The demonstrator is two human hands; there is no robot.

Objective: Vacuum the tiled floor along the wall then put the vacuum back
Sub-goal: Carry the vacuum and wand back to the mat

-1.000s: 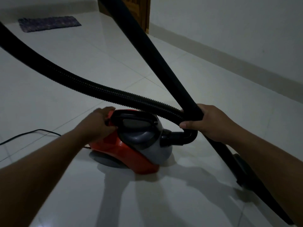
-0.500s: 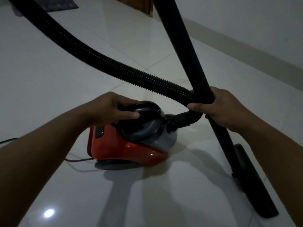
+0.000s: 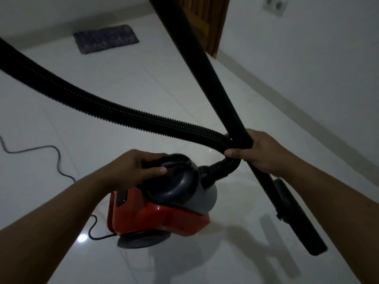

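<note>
A red and grey canister vacuum (image 3: 160, 216) hangs tilted just above the white tiled floor (image 3: 123, 87), its wheel showing underneath. My left hand (image 3: 139, 169) is closed around the vacuum's black top handle. My right hand (image 3: 254, 150) grips the straight black wand (image 3: 201, 64) together with the end of the ribbed black hose (image 3: 114, 111), which curves from the vacuum's front port off to the upper left. The wand's flat floor head (image 3: 297, 220) sits low at the right, below my right wrist.
A dark power cord (image 3: 57, 160) snakes over the tiles at the left and runs to the vacuum's rear. A dark mat (image 3: 106, 37) lies far back. The white wall (image 3: 307, 58) with a grey skirting runs along the right; a wooden door frame (image 3: 215, 27) stands at the top.
My left hand moved from the vacuum's rear onto its top handle and closed on it. The vacuum's body has tipped and risen off the tiles. My right hand kept its hold on wand and hose.
</note>
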